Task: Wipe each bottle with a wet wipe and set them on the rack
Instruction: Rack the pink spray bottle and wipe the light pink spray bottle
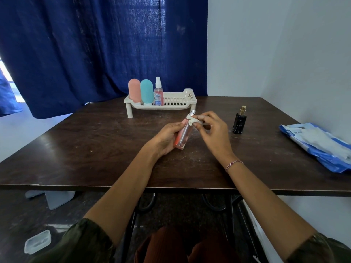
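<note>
Pink bottle (182,134), gripped in left hand (165,138), leans cap-away; right hand (212,130) seemingly pinches wipe (191,120) on neck.

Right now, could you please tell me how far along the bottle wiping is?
Done: a rounded pink bottle, a teal bottle and a spray bottle stand on the rack. In hand: the left hand holds a slim pink bottle while the right hand presses a wet wipe to its neck. Left: racking it, then the black bottle on the table.
</note>
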